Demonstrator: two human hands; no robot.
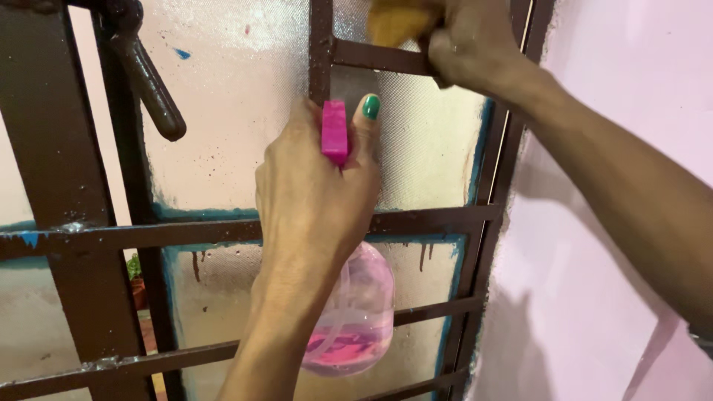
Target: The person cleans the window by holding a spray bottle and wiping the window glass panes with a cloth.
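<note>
1. A pink spray bottle (pixel 355 327) is held upright in front of the frosted window pane (pixel 238 96), its clear body with pink liquid hanging below the wrist and its pink trigger head (pixel 334 131) raised above the knuckles.
2. The bottle's neck is wrapped by the left hand (pixel 316 193), the fingers closed around it; a green-nailed finger (pixel 369 111) is laid beside the trigger head, apparently so that the nozzle is kept facing the glass.
3. A yellow sponge or cloth (pixel 397 21) is gripped in the right hand (pixel 464 44), fingers pressed together over it, and is pushed against the glass at the top of the view, just above a brown horizontal bar (pixel 379 57). Much of it is cut off by the frame edge.
4. The two hands are kept apart, the bottle low and central, the sponge high and to the right.
5. A brown metal grille (pixel 438 215) is set before the pane, with blue paint smears at its edges.
6. A brown window handle (pixel 152 85) hangs at upper left; a pink wall (pixel 609 223) lies to the right.
</note>
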